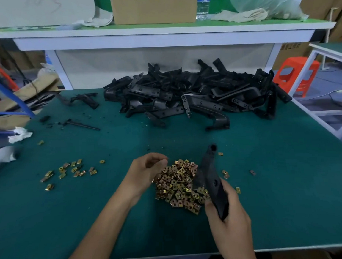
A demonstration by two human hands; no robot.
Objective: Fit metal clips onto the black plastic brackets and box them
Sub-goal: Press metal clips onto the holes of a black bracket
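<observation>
One bracket gripped in right hand, over the clip pile. Left hand curled at pile edge, maybe pinching a clip, can't tell. Risk: loose pinch drops clip, or bracket swing scatters pile.

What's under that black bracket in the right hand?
Beneath the black bracket lies the right edge of the clip pile on the green mat. Clips directly under it are covered.
</observation>
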